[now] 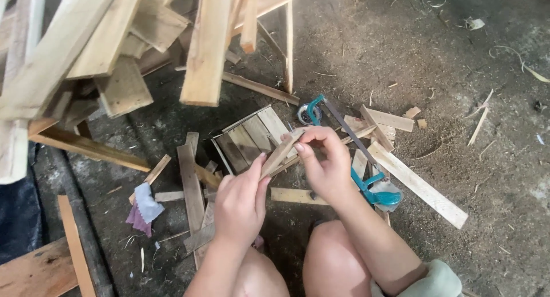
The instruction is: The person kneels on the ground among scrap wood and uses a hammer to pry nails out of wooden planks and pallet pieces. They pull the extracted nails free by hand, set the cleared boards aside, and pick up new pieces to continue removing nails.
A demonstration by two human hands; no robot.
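Both hands hold one thin wooden strip (281, 154) in the air above the floor (435, 56), over the person's bare knees. The left hand (240, 202) is closed on the strip's lower end, thumb and fingers pinching it from the sides; the right hand (323, 162) is closed on its upper end, fingertips curled over the tip. The strip slants up from left to right and hangs just in front of a small slatted panel (252, 138) that lies flat on the floor. By its look the strip is light, dry and stiff, but thin enough to snap or split if bent, and its sawn edges may be splintery; a pinch near each end, as now, seems the steadiest hold, with little pressure on the middle. One hacksaw (349, 154) with a teal frame lies on the floor just right of the hands, its blade running up towards the panel. One small cloth (144, 208), grey and purple, lies to the left. Loose offcuts are scattered around the saw and panel, roughly a dozen, though overlaps make an exact count unsure; the longest is a pale batten (418, 185) at the right. A pile of larger planks (114, 45) fills the far left corner of the view, too tangled to count.
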